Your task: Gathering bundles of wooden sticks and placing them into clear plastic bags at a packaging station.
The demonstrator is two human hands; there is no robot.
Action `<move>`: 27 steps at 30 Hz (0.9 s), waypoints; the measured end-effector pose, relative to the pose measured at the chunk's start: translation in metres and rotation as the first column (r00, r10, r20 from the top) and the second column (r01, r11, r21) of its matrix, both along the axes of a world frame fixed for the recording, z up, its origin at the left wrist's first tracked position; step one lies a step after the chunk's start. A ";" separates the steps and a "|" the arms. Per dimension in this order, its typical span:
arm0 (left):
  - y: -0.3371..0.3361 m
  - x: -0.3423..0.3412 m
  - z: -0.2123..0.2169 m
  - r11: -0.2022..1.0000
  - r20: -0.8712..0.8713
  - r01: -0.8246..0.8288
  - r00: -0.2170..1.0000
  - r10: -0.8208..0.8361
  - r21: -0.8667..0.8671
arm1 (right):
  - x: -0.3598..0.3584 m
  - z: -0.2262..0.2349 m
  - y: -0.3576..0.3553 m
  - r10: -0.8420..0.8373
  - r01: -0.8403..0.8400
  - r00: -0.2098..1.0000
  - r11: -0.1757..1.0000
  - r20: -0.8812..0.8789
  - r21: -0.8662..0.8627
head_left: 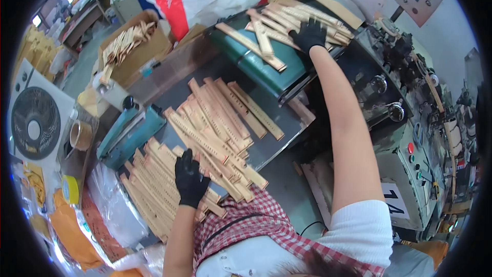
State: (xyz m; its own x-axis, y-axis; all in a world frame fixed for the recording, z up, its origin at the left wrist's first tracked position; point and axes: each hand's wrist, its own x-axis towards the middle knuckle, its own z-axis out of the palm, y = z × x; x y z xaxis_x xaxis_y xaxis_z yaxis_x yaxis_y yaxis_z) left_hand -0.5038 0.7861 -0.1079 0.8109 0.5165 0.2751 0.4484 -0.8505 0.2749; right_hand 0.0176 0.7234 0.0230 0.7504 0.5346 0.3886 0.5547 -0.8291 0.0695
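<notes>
Both my hands wear black gloves. My left hand lies on a spread of flat wooden strips that look like rulers, fingers stretched and apart. More of these wooden rulers, pale with rows of small dark marks, lie overlapped on the dark table just beyond it. Far to the right, my right arm reaches out to a green-covered surface. There my right hand rests at the near edge of another heap of wooden rulers, thumb and fingers spread. Its fingertips partly cover the rulers beneath.
A teal tool stands left of the rulers. A cardboard box holds more strips at the far left. A fan and tape roll are at left. Machinery and a control box with buttons flank my right arm.
</notes>
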 end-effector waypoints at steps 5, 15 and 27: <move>0.000 -0.006 -0.005 1.000 -0.025 -0.009 1.000 0.009 0.004 | 0.013 0.016 0.011 -0.035 0.015 0.980 0.995 -0.196 -0.099; 0.002 0.013 0.002 1.000 -0.062 -0.017 0.998 0.018 0.015 | 0.072 0.008 0.004 -0.180 0.177 0.937 0.983 -0.300 -0.037; -0.002 -0.005 0.003 1.000 -0.056 -0.026 0.998 0.026 0.001 | 0.143 -0.039 0.014 -0.055 0.052 0.989 0.998 -0.135 -0.022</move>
State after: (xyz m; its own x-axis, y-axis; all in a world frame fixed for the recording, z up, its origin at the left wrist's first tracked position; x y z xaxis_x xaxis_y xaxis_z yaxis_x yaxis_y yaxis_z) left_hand -0.5086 0.7841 -0.1052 0.8115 0.5374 0.2295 0.4850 -0.8385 0.2484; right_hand 0.1606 0.7374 -0.0156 0.8232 0.4985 0.2718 0.5149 -0.8571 0.0126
